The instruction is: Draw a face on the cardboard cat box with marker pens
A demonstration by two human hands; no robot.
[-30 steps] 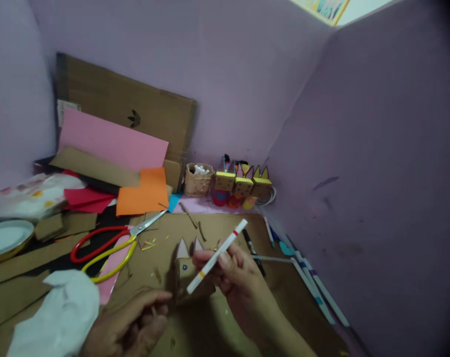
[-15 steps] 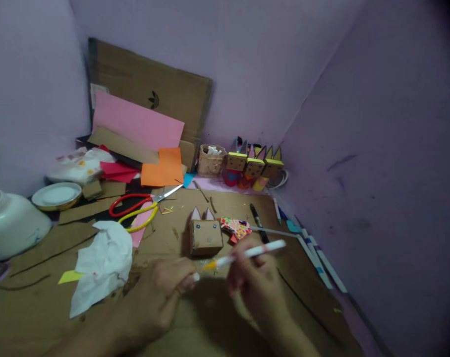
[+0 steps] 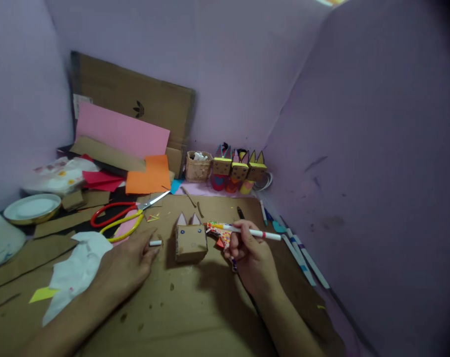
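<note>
The cardboard-covered desk (image 3: 195, 317) bears an eared box (image 3: 191, 243), crumpled tissue (image 3: 82, 258), scissors (image 3: 142, 206) partly over pink paper (image 3: 125, 228), brown strips (image 3: 189, 197) and, rightward, markers (image 3: 311, 267).

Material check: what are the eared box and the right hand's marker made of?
Eared box: apparently matte cardboard, judging by its plain brown faces and rough edges. Marker: probably smooth plastic, from its even white barrel; gloss is hard to judge.

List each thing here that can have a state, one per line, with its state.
Marker: uncapped, in the right hand
White cap: off, in the left hand
Eared cardboard box: upright
Scissors: lying down, apparently closed
Basket: open-topped, holding white items
White tissue: crumpled
Large cardboard sheet: propped upright
</note>
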